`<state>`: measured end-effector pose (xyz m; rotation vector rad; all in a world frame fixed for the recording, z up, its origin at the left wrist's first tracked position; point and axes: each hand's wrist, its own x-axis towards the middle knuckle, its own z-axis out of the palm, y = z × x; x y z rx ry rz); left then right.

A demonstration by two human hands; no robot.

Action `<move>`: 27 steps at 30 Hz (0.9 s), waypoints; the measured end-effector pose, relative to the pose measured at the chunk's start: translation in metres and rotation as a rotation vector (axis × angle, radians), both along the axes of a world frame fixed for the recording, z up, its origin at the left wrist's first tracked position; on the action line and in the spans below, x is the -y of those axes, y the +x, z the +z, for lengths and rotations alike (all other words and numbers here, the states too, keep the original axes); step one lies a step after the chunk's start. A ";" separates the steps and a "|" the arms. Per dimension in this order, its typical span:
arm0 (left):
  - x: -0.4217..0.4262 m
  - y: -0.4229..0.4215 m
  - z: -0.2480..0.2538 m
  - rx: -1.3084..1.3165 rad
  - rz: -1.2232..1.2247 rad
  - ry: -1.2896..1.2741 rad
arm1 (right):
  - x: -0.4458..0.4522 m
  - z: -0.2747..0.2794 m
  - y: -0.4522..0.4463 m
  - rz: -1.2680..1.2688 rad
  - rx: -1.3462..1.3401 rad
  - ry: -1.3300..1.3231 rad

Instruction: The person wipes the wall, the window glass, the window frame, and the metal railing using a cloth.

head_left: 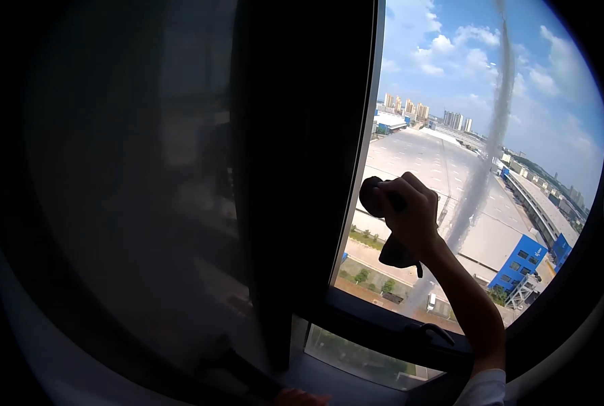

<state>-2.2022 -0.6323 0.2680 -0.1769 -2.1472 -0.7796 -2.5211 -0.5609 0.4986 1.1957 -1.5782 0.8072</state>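
Note:
Against the bright window glass (423,162), my right hand (413,210) is raised with its fingers wrapped round a dark handheld object (372,196). A dark flap of that object hangs below the hand, and its exact kind is hard to make out in silhouette. A whitish, wet-looking streak (481,179) runs down the pane to the right of the hand. At the bottom edge, my left hand (300,397) shows only in part, in deep shadow. Near it lies a dark, long shape (248,372); whether the hand holds it is unclear.
A dark window frame (302,169) stands left of the bright pane, with a dim glass panel (132,155) further left. A handle (434,331) sits on the lower frame. Below is a smaller pane (356,355). Large roofs, a blue building and sky show outside.

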 end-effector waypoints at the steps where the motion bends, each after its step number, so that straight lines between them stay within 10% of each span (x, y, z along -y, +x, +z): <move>1: -0.001 -0.001 0.001 0.001 0.009 -0.002 | 0.012 0.026 0.014 0.064 0.016 -0.115; 4: 0.001 -0.002 0.002 -0.001 0.022 -0.004 | 0.055 0.068 0.025 0.032 -0.181 -0.157; 12: 0.004 0.000 -0.001 -0.011 -0.004 -0.026 | 0.051 -0.056 0.008 0.003 -0.343 0.160; 21: 0.005 -0.009 0.013 -0.011 0.003 -0.096 | -0.193 0.042 -0.022 -0.709 -0.474 -0.153; 24: -0.001 -0.011 0.015 -0.032 -0.021 -0.117 | -0.224 -0.018 -0.019 -0.711 -0.406 -0.170; 27: 0.006 -0.012 0.017 -0.040 -0.049 -0.147 | -0.214 -0.108 -0.011 -0.563 -0.445 0.361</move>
